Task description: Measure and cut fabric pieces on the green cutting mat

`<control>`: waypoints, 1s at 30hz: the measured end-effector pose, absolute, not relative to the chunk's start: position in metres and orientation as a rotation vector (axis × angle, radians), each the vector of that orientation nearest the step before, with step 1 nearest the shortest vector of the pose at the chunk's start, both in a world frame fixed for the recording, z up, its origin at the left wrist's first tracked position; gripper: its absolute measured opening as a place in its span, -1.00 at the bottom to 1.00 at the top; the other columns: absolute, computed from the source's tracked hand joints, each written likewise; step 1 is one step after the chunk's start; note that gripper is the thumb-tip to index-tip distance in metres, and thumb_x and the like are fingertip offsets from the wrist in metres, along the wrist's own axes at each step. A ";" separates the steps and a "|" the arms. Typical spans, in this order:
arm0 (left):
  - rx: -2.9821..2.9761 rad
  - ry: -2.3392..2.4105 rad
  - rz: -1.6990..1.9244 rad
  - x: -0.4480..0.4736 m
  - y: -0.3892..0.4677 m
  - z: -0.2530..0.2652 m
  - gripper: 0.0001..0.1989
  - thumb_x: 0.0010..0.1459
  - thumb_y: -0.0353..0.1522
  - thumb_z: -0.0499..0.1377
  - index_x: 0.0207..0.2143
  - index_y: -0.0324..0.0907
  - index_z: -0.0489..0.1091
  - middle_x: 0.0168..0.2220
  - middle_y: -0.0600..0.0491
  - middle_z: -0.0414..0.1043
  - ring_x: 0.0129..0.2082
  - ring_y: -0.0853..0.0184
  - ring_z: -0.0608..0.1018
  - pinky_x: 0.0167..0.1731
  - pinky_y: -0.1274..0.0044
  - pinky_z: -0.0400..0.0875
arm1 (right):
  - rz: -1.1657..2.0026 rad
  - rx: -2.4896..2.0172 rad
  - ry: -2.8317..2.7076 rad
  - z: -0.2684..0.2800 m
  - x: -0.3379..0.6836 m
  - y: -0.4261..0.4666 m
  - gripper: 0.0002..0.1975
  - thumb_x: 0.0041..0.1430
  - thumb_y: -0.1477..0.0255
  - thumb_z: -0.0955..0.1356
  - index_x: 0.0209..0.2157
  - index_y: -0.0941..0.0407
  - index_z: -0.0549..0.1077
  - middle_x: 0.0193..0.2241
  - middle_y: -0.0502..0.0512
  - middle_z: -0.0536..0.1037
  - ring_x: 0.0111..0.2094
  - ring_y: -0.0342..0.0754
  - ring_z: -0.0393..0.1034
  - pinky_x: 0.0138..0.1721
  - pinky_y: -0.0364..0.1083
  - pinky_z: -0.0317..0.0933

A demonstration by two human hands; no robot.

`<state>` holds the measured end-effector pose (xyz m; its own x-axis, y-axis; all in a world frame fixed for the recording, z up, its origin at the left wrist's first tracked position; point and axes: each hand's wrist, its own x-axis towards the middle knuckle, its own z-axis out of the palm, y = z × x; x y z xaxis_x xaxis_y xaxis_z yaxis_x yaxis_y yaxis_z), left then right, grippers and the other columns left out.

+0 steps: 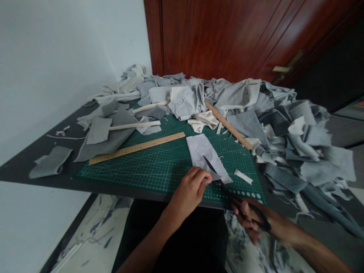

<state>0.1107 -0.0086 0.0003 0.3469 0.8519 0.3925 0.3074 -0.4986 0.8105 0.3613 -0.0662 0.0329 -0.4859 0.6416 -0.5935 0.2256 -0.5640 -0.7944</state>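
A pale grey piece of fabric (200, 148) lies on the green cutting mat (159, 163) near the table's front edge. My left hand (190, 185) pinches its near left corner, which is lifted a little. In my right hand (248, 220) are black-handled scissors (227, 191), with fingers through the loops. The scissors' blades are parted around the fabric, one blade showing on top of it. A small cream fabric strip (243, 176) rests on the mat to the right of the fabric.
One wooden ruler (136, 148) lies across the mat's left; another wooden ruler (227, 125) lies at the right. Heaped fabric scraps (239, 93) line the back and right side. A folded grey piece (51, 162) sits at the left edge. Scraps litter the floor (99, 220).
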 end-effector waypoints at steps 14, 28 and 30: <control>1.991 1.012 1.094 0.110 -0.008 -0.002 -0.87 0.42 -0.45 0.09 -0.24 -0.13 0.38 -0.22 0.05 0.49 -0.14 0.28 0.53 -0.07 0.46 0.39 | 2.038 -1.498 -1.296 0.040 0.345 -0.071 -0.32 0.10 -0.30 0.33 -0.38 0.09 0.23 -0.57 -0.18 0.15 -0.65 -0.29 0.07 -0.58 -0.18 0.30; 1.978 1.015 1.106 0.111 -0.009 0.000 -0.87 0.40 -0.49 0.12 -0.24 -0.14 0.39 -0.22 0.05 0.49 -0.14 0.30 0.53 -0.04 0.48 0.38 | 2.022 -1.502 -1.337 0.036 0.345 -0.075 -0.34 0.12 -0.27 0.34 -0.35 0.09 0.23 -0.58 -0.19 0.17 -0.66 -0.28 0.14 -0.60 -0.20 0.30; 1.974 1.012 1.105 0.111 -0.009 0.000 -0.87 0.40 -0.50 0.12 -0.24 -0.14 0.39 -0.22 0.05 0.49 -0.13 0.30 0.53 -0.05 0.48 0.38 | 2.035 -1.511 -1.326 0.038 0.344 -0.074 -0.34 0.11 -0.27 0.35 -0.35 0.08 0.23 -0.58 -0.19 0.17 -0.67 -0.28 0.14 -0.60 -0.20 0.29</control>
